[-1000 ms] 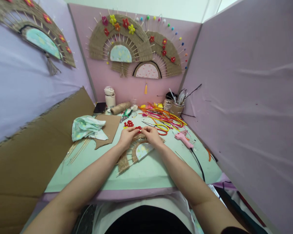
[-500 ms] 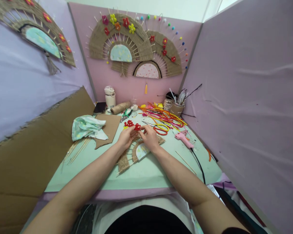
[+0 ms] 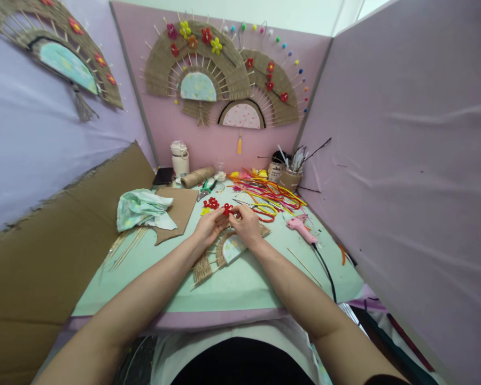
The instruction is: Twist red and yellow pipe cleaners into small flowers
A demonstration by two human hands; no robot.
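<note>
Between my two hands is a red pipe-cleaner flower (image 3: 227, 209), pinched by the fingertips of both. My left hand (image 3: 210, 228) is closed on its left side, and my right hand (image 3: 245, 225) grips it from the right. Below them lies a small twine-wrapped fan (image 3: 203, 268) with a pale green floral half-circle (image 3: 232, 249), partly covered by my hands. Just beyond my left hand rest more red flowers (image 3: 211, 203) and a yellow flower (image 3: 206, 212). Scissors with yellow and orange handles (image 3: 265, 213) lie past my right hand.
A pink glue gun (image 3: 302, 229) with a black cord lies at right, near a thin stick (image 3: 303, 266). Loose pipe cleaners (image 3: 270, 190) spread across the back. At left are a patterned cloth (image 3: 142, 208), cardboard (image 3: 182, 208) and sticks. A twine roll (image 3: 198, 177) and bottle (image 3: 180, 159) stand behind.
The red flower has shifted slightly to the right in my fingertips, and its angle looks a little different. Both hands stay in nearly the same place over the fan.
</note>
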